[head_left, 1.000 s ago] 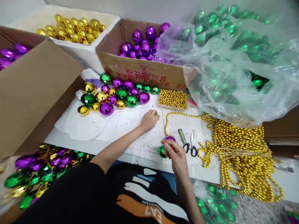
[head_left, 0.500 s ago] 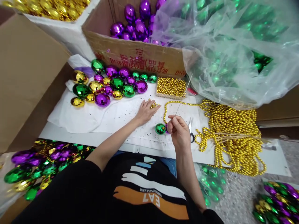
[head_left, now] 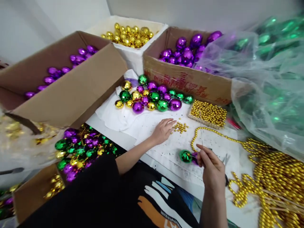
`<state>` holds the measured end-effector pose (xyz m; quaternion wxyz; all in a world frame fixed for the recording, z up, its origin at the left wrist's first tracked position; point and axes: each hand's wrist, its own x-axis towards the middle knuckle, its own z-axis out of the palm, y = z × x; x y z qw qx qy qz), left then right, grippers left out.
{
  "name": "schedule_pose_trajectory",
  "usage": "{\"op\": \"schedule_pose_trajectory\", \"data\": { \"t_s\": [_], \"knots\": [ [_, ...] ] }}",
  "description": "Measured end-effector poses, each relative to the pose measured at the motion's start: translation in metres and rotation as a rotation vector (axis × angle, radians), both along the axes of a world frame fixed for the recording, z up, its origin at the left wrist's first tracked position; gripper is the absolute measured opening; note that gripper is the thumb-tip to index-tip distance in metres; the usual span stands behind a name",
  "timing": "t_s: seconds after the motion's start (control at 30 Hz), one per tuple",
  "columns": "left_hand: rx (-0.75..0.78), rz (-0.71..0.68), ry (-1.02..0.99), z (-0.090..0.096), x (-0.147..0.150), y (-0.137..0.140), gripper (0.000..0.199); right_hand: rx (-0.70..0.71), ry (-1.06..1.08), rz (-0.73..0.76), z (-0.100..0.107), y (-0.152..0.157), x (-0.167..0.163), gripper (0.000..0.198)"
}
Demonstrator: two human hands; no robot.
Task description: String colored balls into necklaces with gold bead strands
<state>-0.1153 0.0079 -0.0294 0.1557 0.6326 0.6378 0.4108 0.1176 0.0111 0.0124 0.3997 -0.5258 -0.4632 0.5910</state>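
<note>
My left hand [head_left: 163, 130] lies on the white cloth [head_left: 123, 120], fingers stretched out beside a small pile of loose gold beads [head_left: 181, 127]. My right hand [head_left: 211, 161] is closed in a pinch on a thin needle [head_left: 202, 139] that points upward. Just left of that hand lies a shiny green ball [head_left: 185, 156], with a purple ball [head_left: 195, 157] partly hidden behind the fingers. A gold bead string [head_left: 206, 128] curves from near these balls to the right. Beyond the loose beads stands a clear box of gold beads [head_left: 209, 113].
Green, purple and gold balls [head_left: 155, 96] sit in rows at the back. Behind them is a cardboard box [head_left: 166, 68] of purple balls; another box [head_left: 95, 76] stands left. Scissors [head_left: 226, 158] and heaped gold bead strings [head_left: 277, 177] lie right, below a plastic bag [head_left: 266, 95].
The view has swung left, bringing the left cardboard box into sight. My left hand has drawn back leftward off the loose beads, which now show more. My right hand keeps its pinch.
</note>
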Motion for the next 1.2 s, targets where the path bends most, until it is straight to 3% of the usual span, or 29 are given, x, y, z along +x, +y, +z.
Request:
{"op": "schedule_pose_trajectory", "data": {
  "t_s": [0.1,0.2,0.23,0.3,0.37,0.5,0.6,0.67,0.7,0.77,0.83,0.93,1.07,1.2],
  "knots": [
    [0.05,0.182,-0.005,0.015,-0.044,-0.016,0.028,0.034,0.011,-0.018,0.002,-0.006,0.003,0.04],
    [0.101,0.41,-0.021,0.026,-0.108,-0.033,0.03,0.037,0.013,-0.029,0.004,-0.013,0.004,0.039],
    [0.116,0.529,-0.028,0.027,-0.131,-0.038,0.032,0.033,0.012,-0.029,0.004,-0.014,0.003,0.039],
    [0.061,0.911,0.01,0.026,-0.173,-0.045,0.038,0.027,0.018,-0.031,0.003,-0.017,0.002,0.038],
    [-0.014,0.979,-0.015,0.022,-0.204,-0.05,0.058,0.028,0.026,-0.026,0.003,-0.018,0.001,0.037],
    [-0.125,0.943,-0.087,0.016,-0.227,-0.057,0.056,0.049,0.01,0.013,0.005,-0.02,-0.003,0.034],
    [-0.064,0.947,-0.136,0.021,-0.218,-0.063,0.056,0.054,-0.009,0.017,0.009,-0.024,-0.005,0.037],
    [-0.009,0.878,-0.263,0.027,-0.199,-0.067,0.055,0.045,-0.015,0.026,0.01,-0.028,-0.008,0.039],
    [-0.005,0.795,-0.373,0.03,-0.185,-0.068,0.054,0.036,-0.013,0.036,0.011,-0.03,-0.011,0.039],
    [-0.061,0.474,-0.779,0.034,-0.148,-0.069,0.052,0.007,-0.001,0.072,0.011,-0.034,-0.019,0.039],
    [-0.2,0.191,-1.084,0.033,-0.102,-0.066,0.06,-0.024,0.012,0.117,0.012,-0.037,-0.031,0.038],
    [-0.408,-0.078,-1.412,0.027,-0.035,-0.06,0.056,-0.043,0.021,0.185,0.014,-0.038,-0.048,0.036],
    [-0.499,-0.134,-1.544,0.022,0.017,-0.051,0.038,-0.043,0.062,0.199,0.014,-0.038,-0.058,0.033],
    [-0.525,-0.141,-1.64,0.02,0.025,-0.042,0.026,-0.041,0.063,0.188,0.013,-0.04,-0.052,0.035]
  ]
}}
